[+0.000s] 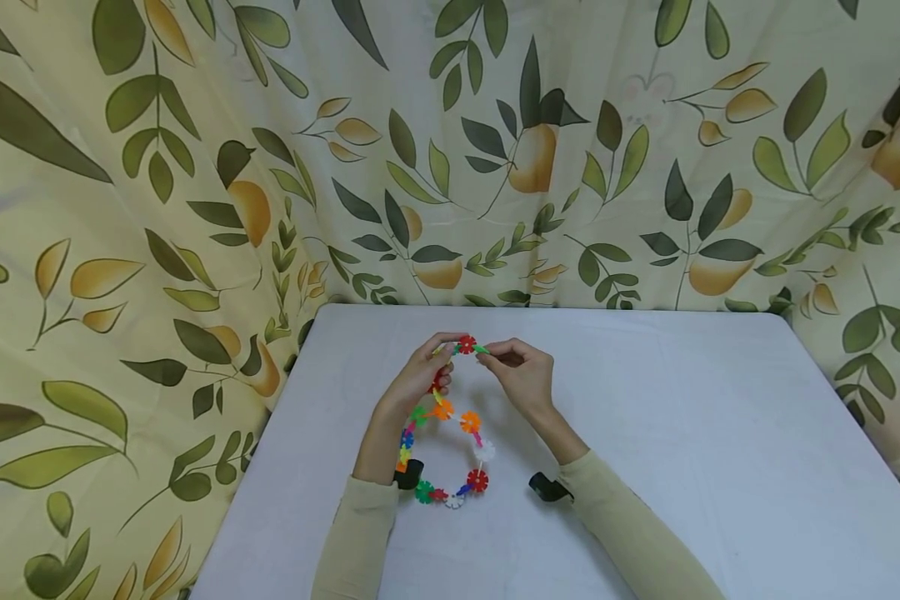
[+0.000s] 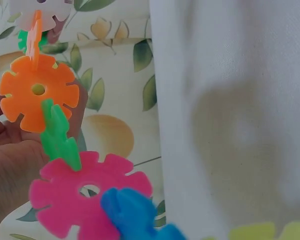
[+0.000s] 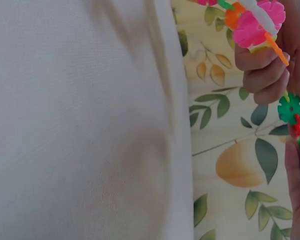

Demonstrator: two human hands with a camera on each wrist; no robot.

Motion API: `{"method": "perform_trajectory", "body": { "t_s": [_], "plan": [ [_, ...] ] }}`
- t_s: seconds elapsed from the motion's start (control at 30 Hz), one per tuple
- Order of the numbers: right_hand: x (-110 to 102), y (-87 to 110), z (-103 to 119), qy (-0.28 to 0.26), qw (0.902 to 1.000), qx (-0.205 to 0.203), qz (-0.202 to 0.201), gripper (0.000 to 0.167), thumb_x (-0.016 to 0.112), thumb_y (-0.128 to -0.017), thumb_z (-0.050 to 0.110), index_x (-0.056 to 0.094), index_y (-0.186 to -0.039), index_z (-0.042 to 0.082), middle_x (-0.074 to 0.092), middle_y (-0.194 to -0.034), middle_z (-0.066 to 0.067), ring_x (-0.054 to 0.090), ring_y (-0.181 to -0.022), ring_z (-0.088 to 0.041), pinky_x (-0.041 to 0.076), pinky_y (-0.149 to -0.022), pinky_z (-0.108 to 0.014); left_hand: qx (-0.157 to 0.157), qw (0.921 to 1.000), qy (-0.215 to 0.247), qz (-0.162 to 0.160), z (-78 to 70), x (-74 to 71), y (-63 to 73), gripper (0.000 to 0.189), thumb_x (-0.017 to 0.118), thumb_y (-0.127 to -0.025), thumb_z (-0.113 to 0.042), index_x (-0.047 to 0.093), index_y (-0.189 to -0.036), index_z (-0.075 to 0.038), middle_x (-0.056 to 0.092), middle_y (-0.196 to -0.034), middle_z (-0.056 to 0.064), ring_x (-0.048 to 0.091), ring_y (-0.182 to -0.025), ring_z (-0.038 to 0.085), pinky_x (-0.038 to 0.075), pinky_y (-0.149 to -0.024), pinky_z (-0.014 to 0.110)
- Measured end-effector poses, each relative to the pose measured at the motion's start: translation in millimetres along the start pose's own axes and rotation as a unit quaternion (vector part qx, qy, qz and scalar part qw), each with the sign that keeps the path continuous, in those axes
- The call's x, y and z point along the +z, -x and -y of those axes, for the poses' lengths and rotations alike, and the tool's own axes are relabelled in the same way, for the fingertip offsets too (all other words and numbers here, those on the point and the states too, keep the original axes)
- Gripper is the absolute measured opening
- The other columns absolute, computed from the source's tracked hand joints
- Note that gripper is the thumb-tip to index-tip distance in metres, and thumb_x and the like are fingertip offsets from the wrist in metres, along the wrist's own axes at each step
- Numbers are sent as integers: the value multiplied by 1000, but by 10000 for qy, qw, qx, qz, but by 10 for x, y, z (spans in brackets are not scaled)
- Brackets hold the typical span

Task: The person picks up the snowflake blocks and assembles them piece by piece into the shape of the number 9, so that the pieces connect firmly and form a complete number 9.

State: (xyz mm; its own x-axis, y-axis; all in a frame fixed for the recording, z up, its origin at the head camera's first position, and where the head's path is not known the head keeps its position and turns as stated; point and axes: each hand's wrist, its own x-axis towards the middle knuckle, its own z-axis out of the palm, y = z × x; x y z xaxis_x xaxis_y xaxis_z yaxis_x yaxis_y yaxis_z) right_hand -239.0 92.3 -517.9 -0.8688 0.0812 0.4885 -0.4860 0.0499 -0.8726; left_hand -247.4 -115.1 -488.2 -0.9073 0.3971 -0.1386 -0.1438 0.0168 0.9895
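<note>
Notched plastic snowflake discs of many colours are slotted into a chain that hangs as a loop [image 1: 470, 422] below my left hand [image 1: 412, 379]. Between thumb and fingers, that hand grips the upper part of the chain. My right hand [image 1: 527, 377] pinches a green disc [image 1: 482, 350] at the chain's end, beside a red disc [image 1: 467, 344]. In the left wrist view, an orange disc [image 2: 20, 87], a green disc [image 2: 57, 135], a pink disc [image 2: 65, 195] and a blue disc [image 2: 132, 212] hang linked. The right wrist view shows a dark green disc [image 3: 291, 108] between the hands.
Both hands are above a white-covered table [image 1: 682, 417]. A leaf-and-fruit patterned curtain [image 1: 495, 208] hangs behind the table and along its left side. Each wrist carries a small black camera, such as the right one [image 1: 547, 487].
</note>
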Motion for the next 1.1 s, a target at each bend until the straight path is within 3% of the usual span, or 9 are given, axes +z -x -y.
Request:
{"method": "perform_trajectory", "body": {
  "t_s": [0.27,0.43,0.57,1.1],
  "plan": [
    [-16,2,38,157,9998,85,81,11,88,-83,1,80,-91,1,78,-89,-16,77,-79,-24,61,-73,-26,159,9997,-138,133,35,15,11,33,43,-114,-34,55,-143,-25,36,-74,1,37,-62,15,39,-56,26],
    [2,-5,295,393,9990,-28,218,10,84,-82,-10,76,-89,-8,76,-87,-22,75,-77,-38,59,-70,-21,167,9996,-166,121,51,16,14,33,43,-113,-36,55,-142,-26,35,-74,1,36,-62,15,38,-57,26],
    [9,-14,435,746,9964,-261,312,10,82,-81,-14,75,-87,-10,75,-85,-24,74,-73,-39,57,-68,-16,199,9994,-241,159,60,12,10,33,43,-113,-36,54,-143,-27,34,-74,0,36,-63,15,38,-57,26],
    [-5,-41,343,840,9941,-494,478,11,81,-79,-17,73,-83,-10,75,-85,-25,73,-72,-39,56,-70,-16,134,9994,-167,258,86,14,-19,33,42,-113,-33,51,-144,-24,34,-73,1,36,-62,15,38,-56,26]
  ]
}}
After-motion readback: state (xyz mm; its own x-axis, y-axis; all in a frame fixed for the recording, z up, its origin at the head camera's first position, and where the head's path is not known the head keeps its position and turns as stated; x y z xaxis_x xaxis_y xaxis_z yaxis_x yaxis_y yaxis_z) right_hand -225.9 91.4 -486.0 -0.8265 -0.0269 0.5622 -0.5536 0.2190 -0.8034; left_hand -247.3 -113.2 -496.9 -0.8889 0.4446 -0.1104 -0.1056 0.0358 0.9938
